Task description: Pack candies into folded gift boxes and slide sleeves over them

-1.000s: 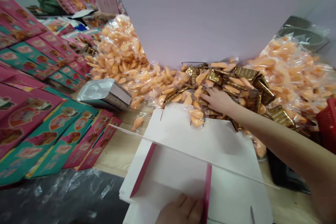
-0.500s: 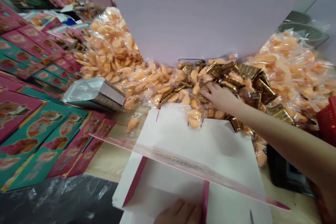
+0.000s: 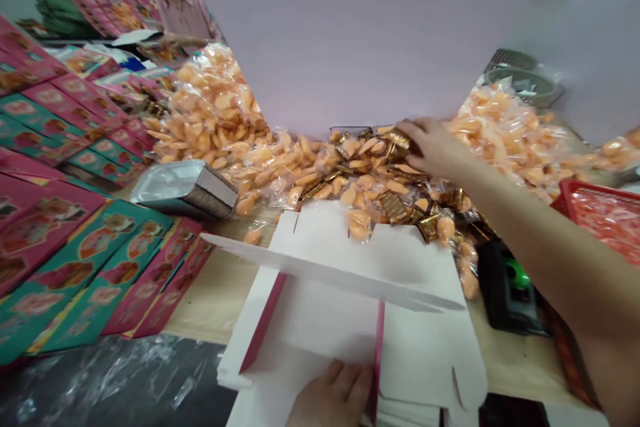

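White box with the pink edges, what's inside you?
Inside the white box, I can see bare white cardboard and the left hand. The hand covers some of the cardboard, so anything under it can't be seen.

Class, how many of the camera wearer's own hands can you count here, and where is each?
2: the left hand is inside the open white box; the right hand is at the gold packets.

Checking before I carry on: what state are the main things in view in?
White carton: open, side walls raised
Gold packets: loosely heaped
Left hand: inside the carton
Right hand: at the gold packets, grip unclear
Orange pieces: clear-wrapped, piled
Silvery trays: stacked
Printed boxes: lined up
Red basket: uncovered, holding red pieces
Black holder: green thing inside
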### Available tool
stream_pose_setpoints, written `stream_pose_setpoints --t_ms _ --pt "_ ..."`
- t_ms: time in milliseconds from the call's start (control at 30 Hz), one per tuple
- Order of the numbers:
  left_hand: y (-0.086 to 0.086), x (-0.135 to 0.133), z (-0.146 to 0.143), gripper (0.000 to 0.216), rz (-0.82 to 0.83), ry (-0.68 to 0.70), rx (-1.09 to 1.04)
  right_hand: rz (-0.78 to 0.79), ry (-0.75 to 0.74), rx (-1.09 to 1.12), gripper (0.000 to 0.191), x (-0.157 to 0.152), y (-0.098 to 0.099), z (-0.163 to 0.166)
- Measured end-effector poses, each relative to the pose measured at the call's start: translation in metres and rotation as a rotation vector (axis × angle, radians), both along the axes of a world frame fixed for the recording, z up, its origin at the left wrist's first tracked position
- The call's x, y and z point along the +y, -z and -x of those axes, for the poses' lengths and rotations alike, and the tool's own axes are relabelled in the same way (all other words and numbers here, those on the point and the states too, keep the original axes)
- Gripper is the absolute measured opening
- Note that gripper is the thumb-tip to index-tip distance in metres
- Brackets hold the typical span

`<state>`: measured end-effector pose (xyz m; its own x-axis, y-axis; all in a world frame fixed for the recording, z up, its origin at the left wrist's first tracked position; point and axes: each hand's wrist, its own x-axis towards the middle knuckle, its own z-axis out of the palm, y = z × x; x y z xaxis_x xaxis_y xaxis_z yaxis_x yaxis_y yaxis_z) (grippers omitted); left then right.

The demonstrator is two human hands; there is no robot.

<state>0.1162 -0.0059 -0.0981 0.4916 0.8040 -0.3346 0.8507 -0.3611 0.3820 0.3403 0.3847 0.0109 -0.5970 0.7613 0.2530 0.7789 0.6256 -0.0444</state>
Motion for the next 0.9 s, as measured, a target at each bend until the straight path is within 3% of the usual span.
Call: stream_pose_setpoints --t_ms 100,167,300,400,533,633,767,900 --pt "-0.021 0.007 -0.008 0.059 0.094 -0.044 0.048 0.135 0.057 0.013 0.08 -0.015 -0.004 -0.013" --pt "-0.04 0.01 -0.016 0.052 0.096 -0.084 0.084 0.128 0.097 0.158 0.072 -0.038 -0.015 -0.028" --pt "-0.07 0.011 -0.034 0.035 -0.039 -0.06 0.135 0.093 0.206 0.459 0.058 -0.131 -0.022 -0.074" --pt "-0.077 0.001 -0.039 0.047 -0.211 -0.007 0.054 0.193 0.3 0.564 0.053 -0.231 0.004 -0.11" --pt "-0.078 -0.025 -0.022 0.055 -0.376 -0.055 -0.04 0.39 0.372 0.59 0.042 -0.356 0.066 -0.135" --pt "-0.069 -0.037 0.006 0.045 -0.435 -0.129 0.039 0.442 0.453 0.709 0.034 -0.41 0.106 -0.117" --pt "-0.043 -0.025 0.046 0.043 -0.478 -0.054 0.087 0.312 0.513 0.928 0.031 -0.442 0.123 -0.051" --pt "-0.029 -0.002 0.06 0.043 -0.707 0.039 -0.057 0.081 0.5 0.713 0.038 -0.462 0.133 -0.008"
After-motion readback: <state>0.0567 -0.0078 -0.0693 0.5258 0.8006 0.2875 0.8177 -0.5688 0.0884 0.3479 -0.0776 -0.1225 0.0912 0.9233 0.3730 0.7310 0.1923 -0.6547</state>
